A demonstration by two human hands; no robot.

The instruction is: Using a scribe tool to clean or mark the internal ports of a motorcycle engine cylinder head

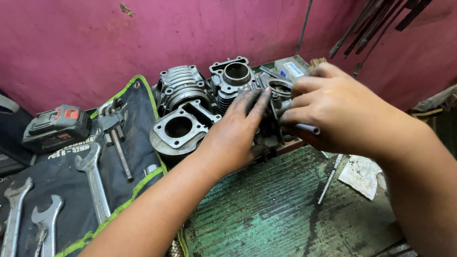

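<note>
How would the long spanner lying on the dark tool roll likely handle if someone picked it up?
The long spanner looks like solid metal, so probably stiff and fairly heavy for its slim shape. It lies flat on the tool roll, so it is unlikely to roll. The left hand is grimy, so the grip might be slippery.

Wrenches on tool roll, left of engine cylinders.

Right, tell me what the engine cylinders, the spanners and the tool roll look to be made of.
Engine cylinders: apparently cast aluminium or a similar alloy, going by the dull grey, grainy skin and moulded cooling fins.
Spanners: likely forged steel with a worn satin plating; smooth silvery sheen, dark smudges.
Tool roll: dark woven fabric with green stitched edging, probably canvas or nylon; it creases softly.
</note>
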